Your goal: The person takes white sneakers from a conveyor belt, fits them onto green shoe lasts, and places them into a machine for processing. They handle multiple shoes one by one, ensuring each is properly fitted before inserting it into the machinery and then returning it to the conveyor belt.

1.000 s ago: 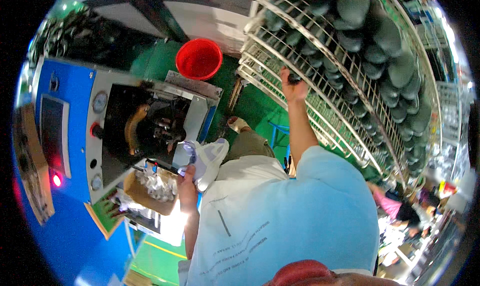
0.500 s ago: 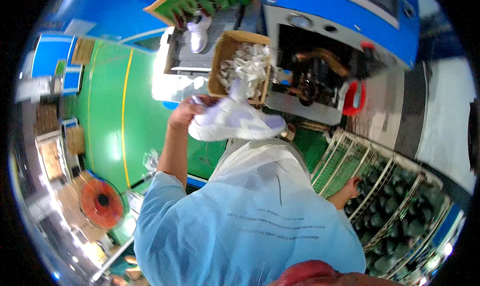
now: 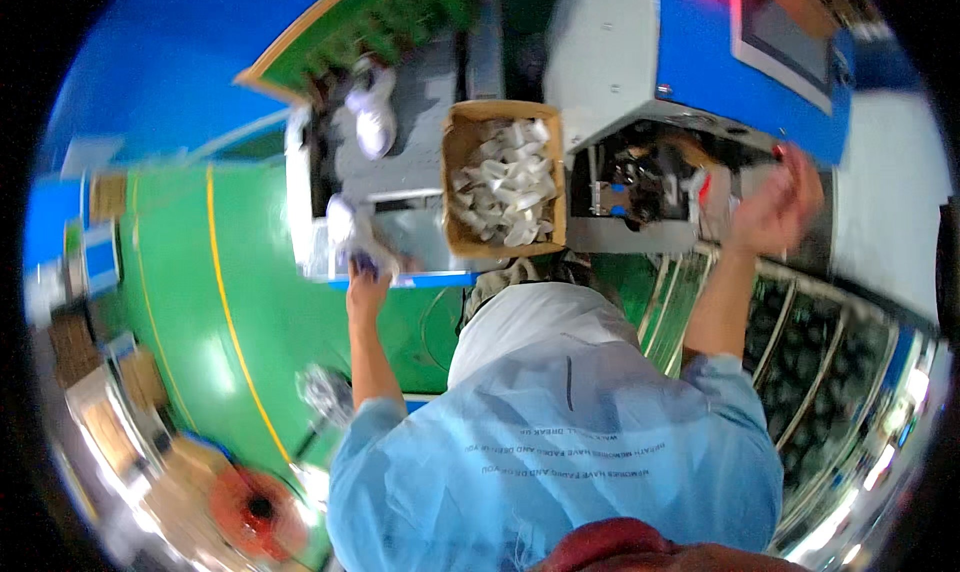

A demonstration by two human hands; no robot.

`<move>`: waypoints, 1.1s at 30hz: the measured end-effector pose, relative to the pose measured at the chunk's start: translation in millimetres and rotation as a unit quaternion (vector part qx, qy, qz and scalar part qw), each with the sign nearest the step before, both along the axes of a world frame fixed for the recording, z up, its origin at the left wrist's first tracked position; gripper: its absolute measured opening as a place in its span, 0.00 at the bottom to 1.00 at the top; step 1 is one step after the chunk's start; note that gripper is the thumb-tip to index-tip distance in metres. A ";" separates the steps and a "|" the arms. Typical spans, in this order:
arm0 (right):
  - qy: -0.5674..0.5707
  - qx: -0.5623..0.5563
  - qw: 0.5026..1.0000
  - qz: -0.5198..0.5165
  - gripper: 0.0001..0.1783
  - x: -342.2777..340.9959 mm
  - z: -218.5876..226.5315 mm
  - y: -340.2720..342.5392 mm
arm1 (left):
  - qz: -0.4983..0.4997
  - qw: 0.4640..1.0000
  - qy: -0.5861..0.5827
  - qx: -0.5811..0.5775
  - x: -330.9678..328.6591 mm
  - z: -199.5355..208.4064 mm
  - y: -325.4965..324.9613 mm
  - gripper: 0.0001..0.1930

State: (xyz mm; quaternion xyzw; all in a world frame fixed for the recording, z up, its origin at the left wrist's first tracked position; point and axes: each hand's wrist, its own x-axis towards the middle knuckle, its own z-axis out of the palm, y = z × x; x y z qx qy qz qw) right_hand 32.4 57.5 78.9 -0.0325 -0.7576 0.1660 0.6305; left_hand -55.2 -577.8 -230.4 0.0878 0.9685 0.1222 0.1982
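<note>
My left hand (image 3: 368, 284) is closed on the heel end of a white and lilac sports shoe (image 3: 345, 227), over the near end of a grey conveyor (image 3: 425, 162). A second white and lilac shoe (image 3: 375, 122) lies farther back on that conveyor, by a green fringed curtain. My right hand (image 3: 780, 212) is raised at the right front of a blue and white machine (image 3: 690, 62), near a small red button; motion smears its fingers. A cardboard box (image 3: 453, 187) of crumpled white pieces stands between conveyor and machine.
The machine has a dark opening with a mechanism (image 3: 640, 187) inside. A wire rack (image 3: 790, 342) of dark rounded pieces stands at my right. On the left are a round orange-red fan (image 3: 258, 512), cardboard boxes, and a green floor (image 3: 180, 282) with yellow lines.
My left hand has carried the shoe left, from in front of the box to the conveyor's near end. My right hand has risen from the rack to the machine's front.
</note>
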 end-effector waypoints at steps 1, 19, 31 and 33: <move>-0.104 0.052 0.991 -0.068 0.18 -16.3 15.8 -16.8 | 0.008 0.997 -0.081 0.005 -22.5 19.0 17.0 0.27; -0.148 0.143 0.955 -0.214 0.28 -76.4 -19.3 -64.4 | 0.251 0.950 0.074 0.168 -329.1 -44.8 241.6 0.42; -0.106 -0.048 0.990 0.078 0.42 -34.9 -26.0 -114.7 | 0.097 0.598 -0.131 0.785 -134.9 152.1 228.2 0.45; -0.190 -0.178 0.938 0.229 0.53 -8.9 -26.3 -146.4 | 0.087 0.614 -0.141 0.772 -72.1 180.7 242.7 0.46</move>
